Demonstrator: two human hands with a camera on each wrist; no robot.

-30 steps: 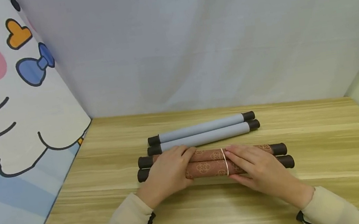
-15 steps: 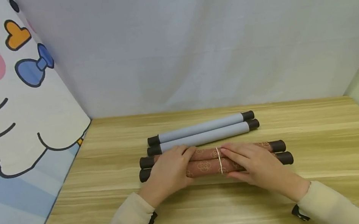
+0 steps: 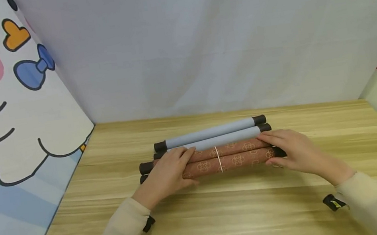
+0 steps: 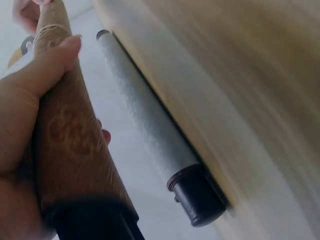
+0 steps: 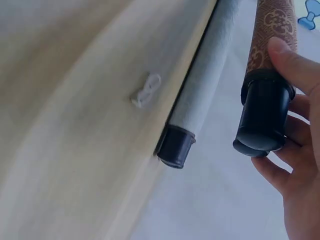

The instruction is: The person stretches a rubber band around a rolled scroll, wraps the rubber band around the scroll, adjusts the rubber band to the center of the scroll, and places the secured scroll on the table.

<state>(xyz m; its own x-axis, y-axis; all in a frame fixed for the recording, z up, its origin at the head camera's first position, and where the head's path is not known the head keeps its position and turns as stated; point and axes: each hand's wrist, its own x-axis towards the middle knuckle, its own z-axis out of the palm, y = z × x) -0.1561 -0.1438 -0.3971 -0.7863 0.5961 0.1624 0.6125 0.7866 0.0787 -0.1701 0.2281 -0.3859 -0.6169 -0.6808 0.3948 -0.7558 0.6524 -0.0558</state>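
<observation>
A brown patterned scroll [image 3: 234, 161], rolled from both ends into two side-by-side rolls with black end caps, has a thin white band [image 3: 218, 160] round its middle. My left hand [image 3: 167, 172] grips the left part, thumb on the near roll and fingers over the far one. Towards the right end, my right hand [image 3: 300, 152] holds it between thumb and fingers, beside the black cap [image 5: 262, 112]. Both wrist views show the scroll raised off the wooden table. Just behind, a pale blue-grey scroll [image 3: 212, 132] of the same double-roll form lies on the table, partly covered by the brown one.
A small looped white cord [image 5: 146, 90] lies on the wooden table [image 3: 246, 218], near the right hand. A grey-white cloth [image 3: 217, 41] hangs behind the table. The left side is bounded by a cartoon-printed panel [image 3: 25, 116].
The right hand has slid right to the scroll's end, while the white band has shifted left along the scroll. The brown scroll has risen and moved slightly back, overlapping the blue-grey one.
</observation>
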